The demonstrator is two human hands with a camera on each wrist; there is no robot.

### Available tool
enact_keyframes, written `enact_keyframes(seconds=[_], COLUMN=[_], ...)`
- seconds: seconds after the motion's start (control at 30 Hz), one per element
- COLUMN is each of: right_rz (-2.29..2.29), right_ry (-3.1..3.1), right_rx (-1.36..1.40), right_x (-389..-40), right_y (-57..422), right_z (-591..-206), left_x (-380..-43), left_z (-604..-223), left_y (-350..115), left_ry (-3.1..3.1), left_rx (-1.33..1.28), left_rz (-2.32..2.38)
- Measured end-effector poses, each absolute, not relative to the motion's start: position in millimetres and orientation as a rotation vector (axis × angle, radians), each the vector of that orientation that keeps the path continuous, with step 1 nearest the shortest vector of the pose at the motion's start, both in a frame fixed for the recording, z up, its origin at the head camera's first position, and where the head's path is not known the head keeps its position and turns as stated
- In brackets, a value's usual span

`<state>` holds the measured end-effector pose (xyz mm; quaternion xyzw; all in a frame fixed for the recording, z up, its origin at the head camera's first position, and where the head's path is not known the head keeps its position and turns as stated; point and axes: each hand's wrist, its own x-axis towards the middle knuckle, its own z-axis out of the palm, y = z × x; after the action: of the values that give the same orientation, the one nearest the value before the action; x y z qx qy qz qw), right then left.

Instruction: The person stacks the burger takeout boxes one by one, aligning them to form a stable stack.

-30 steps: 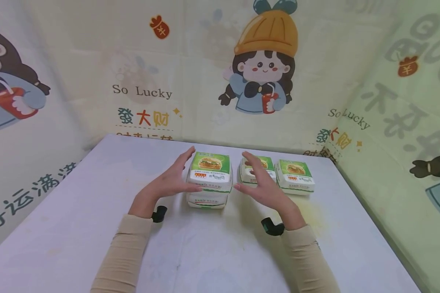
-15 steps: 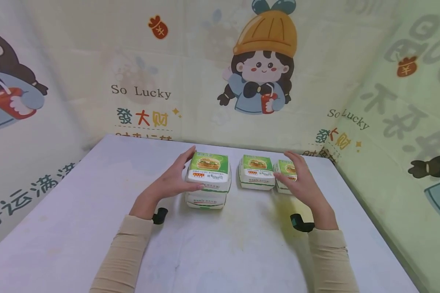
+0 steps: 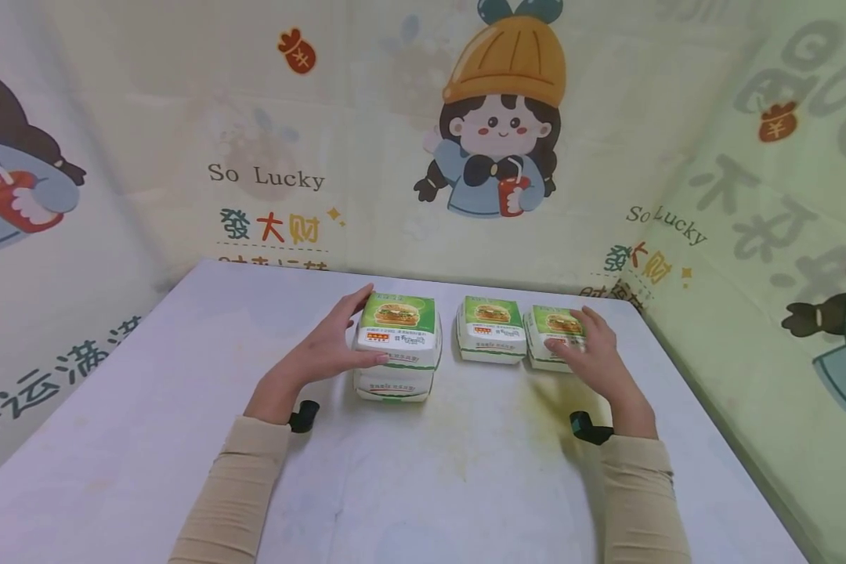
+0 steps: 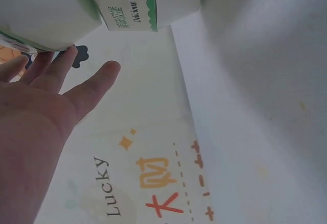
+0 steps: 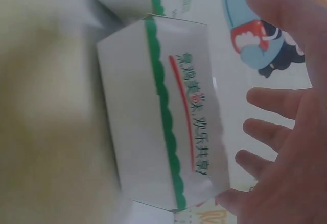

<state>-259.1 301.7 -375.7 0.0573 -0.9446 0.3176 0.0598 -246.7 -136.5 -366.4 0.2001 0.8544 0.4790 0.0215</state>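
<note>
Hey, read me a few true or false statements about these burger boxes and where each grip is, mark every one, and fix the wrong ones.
1. The left grip is at the stack of two boxes. True.
2. The right grip is at that same stack. False: it is at the rightmost box.
3. A burger picture is printed on top of the stack. True.
4. Three boxes stand outside the stack. False: two do, the rightmost box and the middle box.
5. Both sleeves are beige. True.
6. The rightmost box has its lid wide open. False: it is closed.
</note>
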Motion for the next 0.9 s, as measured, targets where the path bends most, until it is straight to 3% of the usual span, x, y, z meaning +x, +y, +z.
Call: enact_keyframes(seconds=[0.57,0.9], right_rz=[0.746,0.828], right_ry=[-2.964,-3.043], right_rx=[0.275,0.120], right_x=[-249.6,-254.7], right_y=[300.4,316.3], right_z=[-371.3,-383.4], left_x=[-247.4,-247.2], left_z=[-366.9,-367.6], left_y=[-139.6,-139.9], left_ry=[2.625,2.642], left_rx=[0.634,0.630], left_rz=[1.490,1.480])
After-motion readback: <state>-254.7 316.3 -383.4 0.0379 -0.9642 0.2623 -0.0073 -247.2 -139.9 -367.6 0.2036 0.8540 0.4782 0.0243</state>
